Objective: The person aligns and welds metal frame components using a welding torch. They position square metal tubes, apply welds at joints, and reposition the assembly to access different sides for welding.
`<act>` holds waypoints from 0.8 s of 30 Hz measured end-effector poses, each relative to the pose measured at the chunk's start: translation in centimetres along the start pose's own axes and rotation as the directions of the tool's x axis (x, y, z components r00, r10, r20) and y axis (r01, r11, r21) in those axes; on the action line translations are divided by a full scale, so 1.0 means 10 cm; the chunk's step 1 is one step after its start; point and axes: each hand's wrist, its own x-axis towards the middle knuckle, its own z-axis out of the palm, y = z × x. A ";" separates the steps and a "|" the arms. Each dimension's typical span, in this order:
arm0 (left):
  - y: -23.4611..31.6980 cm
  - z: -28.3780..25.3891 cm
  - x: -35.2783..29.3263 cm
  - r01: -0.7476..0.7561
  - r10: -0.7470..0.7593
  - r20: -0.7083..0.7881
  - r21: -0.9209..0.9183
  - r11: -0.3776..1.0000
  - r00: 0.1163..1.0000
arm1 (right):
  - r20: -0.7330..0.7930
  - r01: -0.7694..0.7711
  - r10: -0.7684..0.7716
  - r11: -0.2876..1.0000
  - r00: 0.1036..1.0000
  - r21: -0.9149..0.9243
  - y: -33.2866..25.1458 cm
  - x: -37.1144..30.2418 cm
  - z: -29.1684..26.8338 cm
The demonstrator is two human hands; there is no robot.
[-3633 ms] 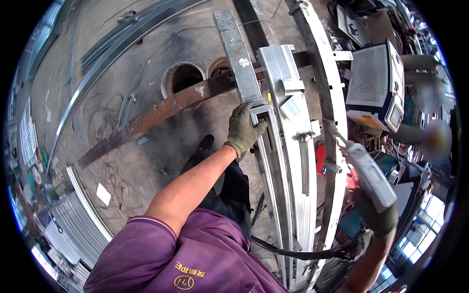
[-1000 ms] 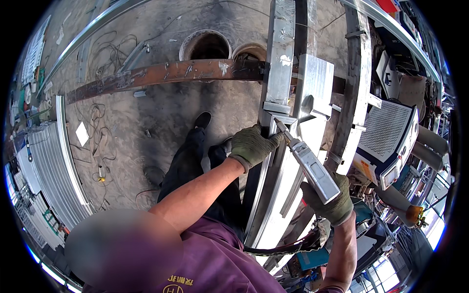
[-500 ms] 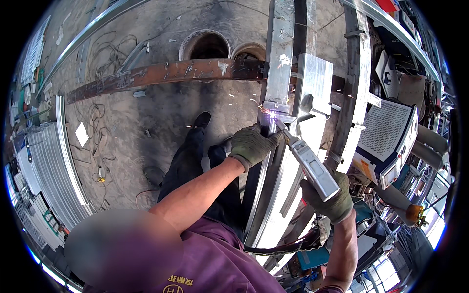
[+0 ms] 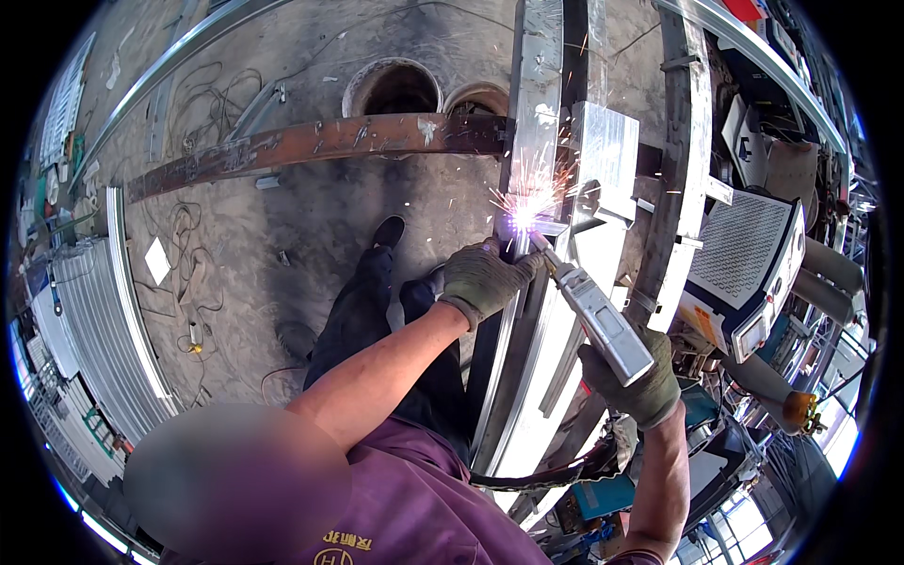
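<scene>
The right hand (image 4: 640, 386), in a dull green glove, is closed around the grip of a silver torch (image 4: 607, 330). The torch slants up and to the left, out from the glove, its narrow nozzle (image 4: 540, 243) pointing away from the person. Just beyond the nozzle, a violet-white glare with orange sparks (image 4: 524, 212) covers the end of a slim silver bar (image 4: 513, 363), where that end meets a longer grey tube (image 4: 540, 85). The glare hides the joint itself.

The left hand (image 4: 488, 281), gloved the same way, lies over the bar just below the glare, to the left of the nozzle. Its fingers reach across toward the torch, and one fingertip comes right up to the nozzle; whether the two touch cannot be told. Nor can it be told whether this hand pinches the bar or only rests on it. So the torch sits in the right hand, with its tip near the left hand's fingers, and the bar runs down between the two hands.

Right of the bar is a wide, bright profile (image 4: 603, 141), with another long rail (image 4: 687, 188) farther right. A brown beam (image 4: 320, 141) passes crosswise beneath the metal, with two buckets (image 4: 354, 91) (image 4: 461, 98) along its far side. A white machine (image 4: 744, 240) stands to the right of the rail. A dark cable (image 4: 537, 484) runs below the right hand, near the purple shirt (image 4: 424, 490).
</scene>
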 end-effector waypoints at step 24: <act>0.00 0.05 0.00 0.030 -0.031 -0.064 -0.007 1.000 0.997 | -0.001 -0.090 0.090 0.994 0.996 0.056 -0.07 -0.04 -0.03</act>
